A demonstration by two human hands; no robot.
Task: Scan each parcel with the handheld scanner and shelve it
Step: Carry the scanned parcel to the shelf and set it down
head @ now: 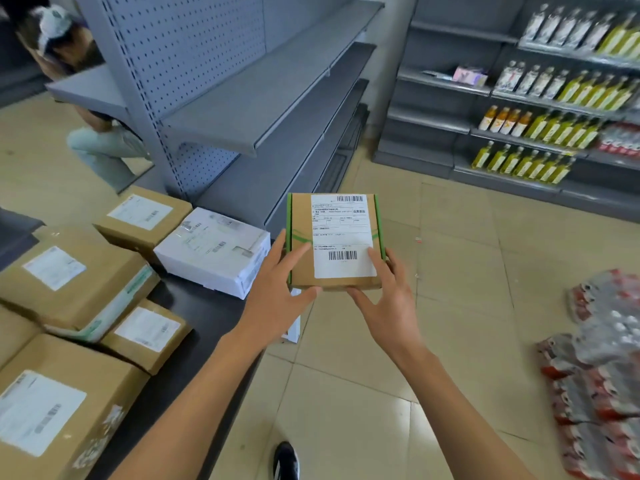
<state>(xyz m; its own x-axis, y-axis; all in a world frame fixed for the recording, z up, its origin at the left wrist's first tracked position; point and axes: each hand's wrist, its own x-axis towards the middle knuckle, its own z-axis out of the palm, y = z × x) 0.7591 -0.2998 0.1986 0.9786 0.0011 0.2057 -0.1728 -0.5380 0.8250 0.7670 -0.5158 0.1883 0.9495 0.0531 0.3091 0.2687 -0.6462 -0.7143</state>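
A small brown cardboard parcel (334, 241) with green edging down both long sides is held in the air above the tiled floor (457, 271), in front of the grey shelf rack (263, 98) and just right of the dark worktop (194, 317). Its top face carries a white shipping label (343, 233) with one barcode at the top right and another near the bottom; the rows of small print between them are too small to read, apart from a few larger characters at the right edge that I cannot make out with certainty.

The left hand (277, 289) grips the parcel's left side, thumb under the near edge and fingers lying along the top by the green band. The right hand (384, 299) grips the near right corner, one finger resting on the label beside the lower barcode.

On the worktop lie several brown boxes (79, 282) and one white box (214, 251), each with a white label whose print is blurred. Against the far wall, shelves (450, 84) hold rows of bottles (554, 126) of yellow-green liquid. Shrink-wrapped packs of red cans (599, 368) sit on the floor at right.
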